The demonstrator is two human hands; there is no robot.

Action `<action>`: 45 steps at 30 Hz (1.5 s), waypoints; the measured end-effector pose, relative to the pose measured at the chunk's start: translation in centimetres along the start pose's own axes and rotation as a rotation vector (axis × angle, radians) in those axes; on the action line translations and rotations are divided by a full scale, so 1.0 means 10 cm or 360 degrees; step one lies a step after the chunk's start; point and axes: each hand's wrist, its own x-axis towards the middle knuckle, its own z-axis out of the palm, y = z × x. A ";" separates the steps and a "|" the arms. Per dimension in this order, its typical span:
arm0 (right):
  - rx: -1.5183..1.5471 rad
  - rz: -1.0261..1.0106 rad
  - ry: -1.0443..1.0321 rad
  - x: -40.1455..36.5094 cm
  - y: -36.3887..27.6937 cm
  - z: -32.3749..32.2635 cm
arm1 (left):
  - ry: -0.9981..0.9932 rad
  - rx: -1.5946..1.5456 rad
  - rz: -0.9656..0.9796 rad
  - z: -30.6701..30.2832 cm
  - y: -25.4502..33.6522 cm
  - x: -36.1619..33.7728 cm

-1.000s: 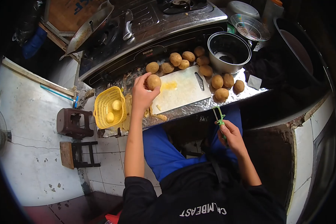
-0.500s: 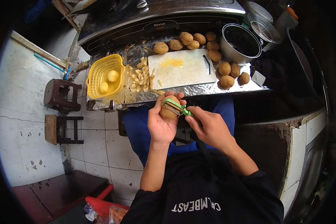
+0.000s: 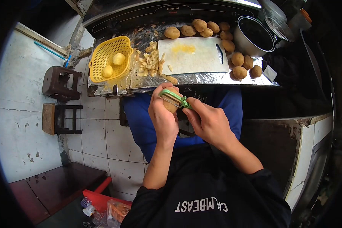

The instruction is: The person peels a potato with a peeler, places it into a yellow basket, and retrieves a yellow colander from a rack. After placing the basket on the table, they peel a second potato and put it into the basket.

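My left hand (image 3: 164,119) is wrapped around a brown, unpeeled-looking potato (image 3: 170,106) above my lap. In my right hand (image 3: 211,118) is a green vegetable peeler (image 3: 174,98), its blade lying across the potato. Just beyond my hands, a white cutting board (image 3: 195,64) with a yellow stain rests on the foil-covered counter. A heap of peelings (image 3: 149,62) lies left of the board. Two peeled potatoes (image 3: 118,59) sit in a yellow plastic basket (image 3: 98,60) at the counter's left end.
Several unpeeled potatoes (image 3: 199,25) line the board's back and right sides. A metal pot (image 3: 259,50) stands at the back right. The stove front (image 3: 140,17) borders the counter. Stools (image 3: 60,83) and a dark red table (image 3: 64,188) are on the left.
My left hand has turned and closed further around the potato, its palm less visible. The peeler stays on the potato. My view has tilted, so the counter appears higher.
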 end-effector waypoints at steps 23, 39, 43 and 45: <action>0.0222 0.0064 -0.0147 0.19 0.02 0.06 | -0.0016 -0.0134 0.0028 -0.31 0.08 0.03; 0.0167 0.0051 -0.0220 0.36 0.14 0.19 | -0.0340 -0.0450 -0.0116 -0.40 0.03 0.15; 0.0122 0.0196 -0.0300 0.57 0.16 0.25 | -0.0246 -0.0663 -0.0190 -0.49 -0.05 0.30; 0.0028 0.0094 -0.0039 0.80 0.26 0.37 | 0.0030 -0.0573 -0.0204 -0.49 -0.04 0.33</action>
